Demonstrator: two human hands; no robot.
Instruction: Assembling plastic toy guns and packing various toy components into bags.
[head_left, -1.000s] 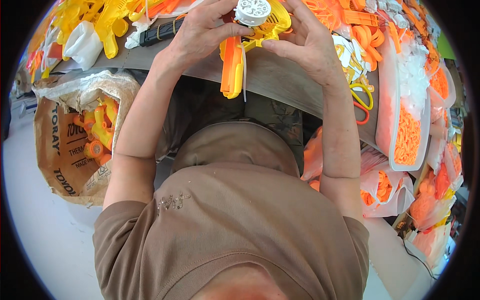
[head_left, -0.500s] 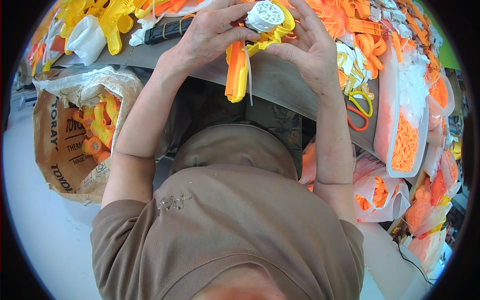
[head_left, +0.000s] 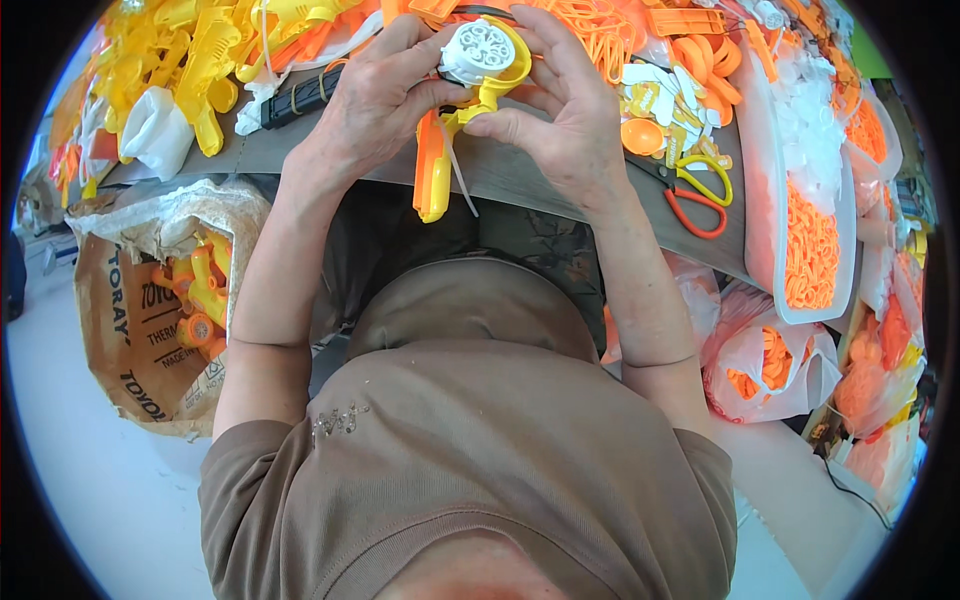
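Both hands hold up a yellow-and-orange plastic toy (head_left: pixel 434 185) over the table's near edge. A white round part (head_left: pixel 478 52) with a swirl-patterned face sits at its top, inside a yellow ring. Its handle-like part hangs down, and a thin white strip dangles beside it. My left hand (head_left: pixel 375 105) grips the left side, thumb against the white part. On the right, my right hand (head_left: pixel 565 125) curls round the yellow ring, thumb pressed at its lower edge. Some of the fingers on the far side are hidden behind the toy.
Yellow plastic shells (head_left: pixel 210 75) heap at the back left. A brown paper sack (head_left: pixel 105 300) of yellow-and-orange toys stands at the left. Red-and-yellow-handled scissors (head_left: pixel 697 212), white and yellow pieces and a clear bin (head_left: pixel 845 250) of orange links lie right. An orange-filled plastic bag (head_left: pixel 815 380) stands below.
Both hands and the toy appear further left and slightly lower in the picture. The whole view has shifted too, and the scissors show more fully. The hold stays the same.
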